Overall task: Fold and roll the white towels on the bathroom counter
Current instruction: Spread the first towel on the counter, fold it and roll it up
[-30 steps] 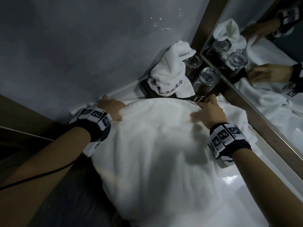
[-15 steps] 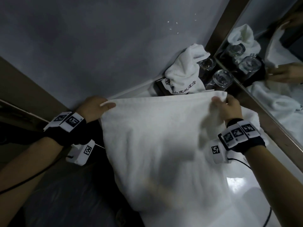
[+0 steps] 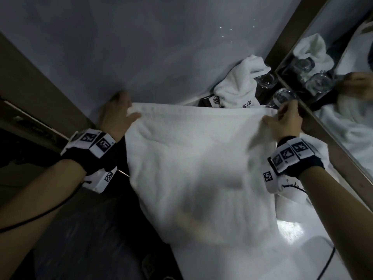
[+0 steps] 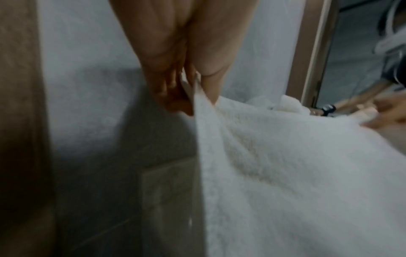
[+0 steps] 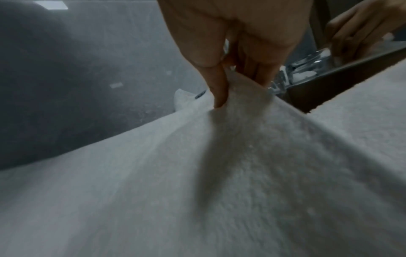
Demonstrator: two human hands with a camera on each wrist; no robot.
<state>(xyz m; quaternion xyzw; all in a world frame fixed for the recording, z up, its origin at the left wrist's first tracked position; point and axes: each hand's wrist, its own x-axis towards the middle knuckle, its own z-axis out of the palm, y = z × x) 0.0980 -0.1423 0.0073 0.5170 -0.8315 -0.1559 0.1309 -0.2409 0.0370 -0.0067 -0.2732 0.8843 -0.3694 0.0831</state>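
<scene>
A large white towel (image 3: 197, 168) hangs stretched between both hands, its top edge held level above the counter and its lower part draping down toward me. My left hand (image 3: 119, 114) pinches the top left corner (image 4: 197, 93) between thumb and fingers. My right hand (image 3: 286, 120) pinches the top right corner (image 5: 239, 90) the same way. A second white towel (image 3: 236, 85), crumpled and printed with dark lettering, lies at the back of the counter beyond the held one. More white towel (image 5: 362, 97) lies on the counter to the right.
Clear drinking glasses (image 3: 282, 98) stand on a dark tray at the back right, close to my right hand. A framed mirror (image 3: 343, 81) runs along the right side. A grey wall (image 3: 141, 47) stands behind. The white counter (image 3: 290, 231) shows at lower right.
Both hands have lifted the towel's far edge up off the counter and drawn it taut. The towel lay flat a second ago and now hangs between the hands.
</scene>
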